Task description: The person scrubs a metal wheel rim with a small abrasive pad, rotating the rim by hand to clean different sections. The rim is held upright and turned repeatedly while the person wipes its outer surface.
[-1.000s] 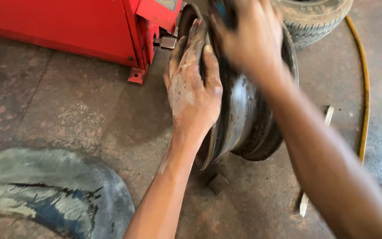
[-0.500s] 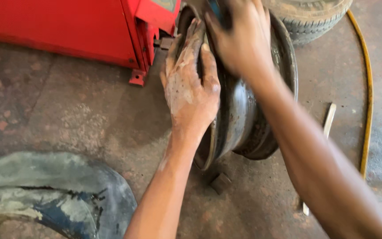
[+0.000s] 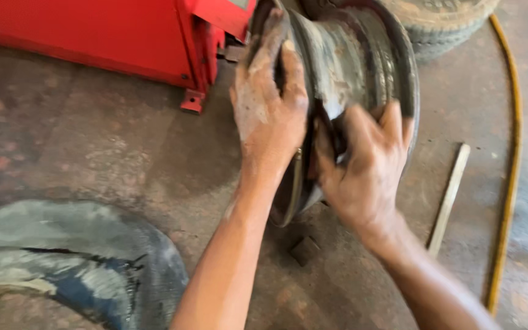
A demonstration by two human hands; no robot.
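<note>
A dark, dirty steel wheel rim (image 3: 362, 61) stands upright on its edge on the concrete floor. My left hand (image 3: 270, 104) lies flat over the near flange of the rim, fingers up, steadying it. My right hand (image 3: 362, 165) presses against the lower barrel of the rim, with a dark strip of rubber under its fingers; the motion blur hides whether the fingers close on it. Both hands are smeared with grey dust.
A red machine (image 3: 123, 36) stands at the top left, close to the rim. A worn tyre (image 3: 441, 21) lies behind the rim. A grey-blue inner tube (image 3: 74, 269) lies at the bottom left. A wooden stick (image 3: 450, 195) and a yellow hose (image 3: 511, 153) lie at right.
My right hand has come down from the top of the rim to its lower barrel. The left hand has stayed on the near flange.
</note>
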